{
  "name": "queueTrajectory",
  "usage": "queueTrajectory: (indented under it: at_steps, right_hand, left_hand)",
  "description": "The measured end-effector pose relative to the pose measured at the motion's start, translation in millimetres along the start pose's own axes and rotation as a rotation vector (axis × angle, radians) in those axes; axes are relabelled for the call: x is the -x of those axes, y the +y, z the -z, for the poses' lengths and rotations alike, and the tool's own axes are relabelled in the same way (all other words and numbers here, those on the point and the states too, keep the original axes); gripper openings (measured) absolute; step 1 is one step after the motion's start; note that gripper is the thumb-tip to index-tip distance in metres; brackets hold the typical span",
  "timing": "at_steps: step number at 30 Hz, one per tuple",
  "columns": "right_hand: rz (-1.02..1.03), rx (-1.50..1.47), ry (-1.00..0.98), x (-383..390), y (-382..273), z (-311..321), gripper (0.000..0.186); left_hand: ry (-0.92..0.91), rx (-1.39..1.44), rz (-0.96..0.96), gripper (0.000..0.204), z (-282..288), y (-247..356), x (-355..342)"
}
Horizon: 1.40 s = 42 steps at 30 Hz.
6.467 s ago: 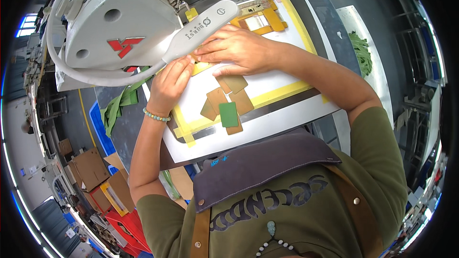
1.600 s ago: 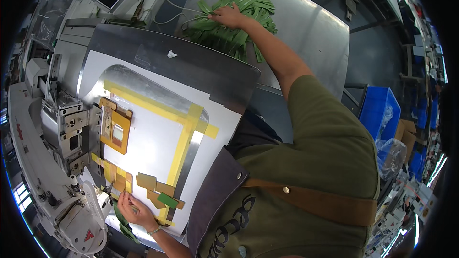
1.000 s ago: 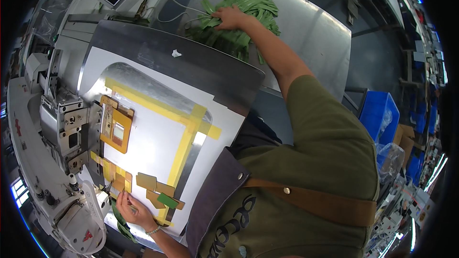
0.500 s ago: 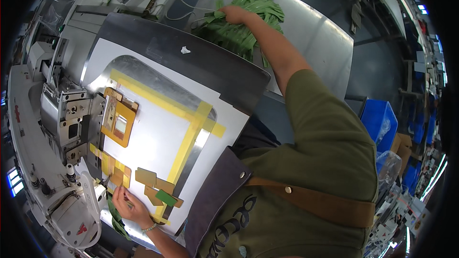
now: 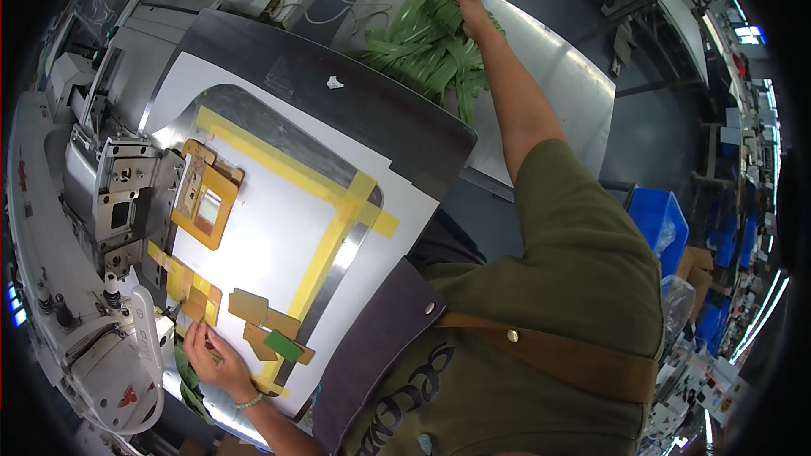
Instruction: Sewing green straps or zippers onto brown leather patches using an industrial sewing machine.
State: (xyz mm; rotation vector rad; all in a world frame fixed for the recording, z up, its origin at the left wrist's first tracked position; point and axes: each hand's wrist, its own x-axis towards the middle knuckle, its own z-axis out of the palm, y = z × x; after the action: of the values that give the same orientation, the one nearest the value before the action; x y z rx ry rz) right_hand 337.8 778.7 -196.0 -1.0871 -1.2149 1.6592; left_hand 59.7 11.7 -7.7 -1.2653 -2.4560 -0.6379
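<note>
At the far side my right hand [image 5: 470,15] is closed on the top of a tangled heap of long green strips [image 5: 435,55]. Some strips are raised in the grip; the others lie on a metal table. Near the machine at the lower left, my left hand [image 5: 215,361] has its fingers partly bent and apart from the thumb. Its fingertips rest at the near edge of a small tan plate [image 5: 195,304], which lies on a yellow-taped template [image 5: 180,277]. Several tan cards [image 5: 248,306] and one green card [image 5: 281,344] overlap beside that hand.
A white sheet framed with yellow tape [image 5: 329,249] covers the work board. An orange frame [image 5: 217,211] with a window lies beside the white machine [image 5: 63,270]. Behind the board runs a dark panel [image 5: 338,105]. Blue bins [image 5: 657,224] stand at the right.
My right hand has moved right and away from me, lifting and bunching the green strips. My left hand stays at the template's near edge, its fingers slightly shifted. The whole view has shifted slightly.
</note>
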Motion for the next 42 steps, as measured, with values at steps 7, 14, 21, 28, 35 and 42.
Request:
queueTrajectory:
  at_steps: [7, 14, 21, 28, 35, 42]
  right_hand:
    - [0.123, -0.607, 0.065, 0, -42, 26, 0.038]
    - [0.298, -0.517, 0.006, 26, -165, 39, 0.037]
    - [0.369, -0.511, -0.221, 91, -245, -2, 0.036]
    - [0.232, -0.342, -0.528, 131, -300, -77, 0.036]
    - [0.473, -0.271, -0.340, 256, -283, -275, 0.038]
    - [1.320, 0.406, -0.616, 357, -123, -427, 0.053]
  left_hand:
    - [-0.008, -0.001, 0.010, 0.017, 3, 4, 0]
    - [-0.014, 0.026, 0.019, 0.018, 0, -1, -3]
    - [-0.031, 0.055, 0.024, 0.020, 5, 5, -5]
    - [-0.008, 0.111, 0.017, 0.023, 4, 12, -14]
    - [0.013, 0.209, 0.068, 0.018, 12, 11, -12]
    - [-0.030, 0.379, 0.156, 0.015, 17, 7, -8]
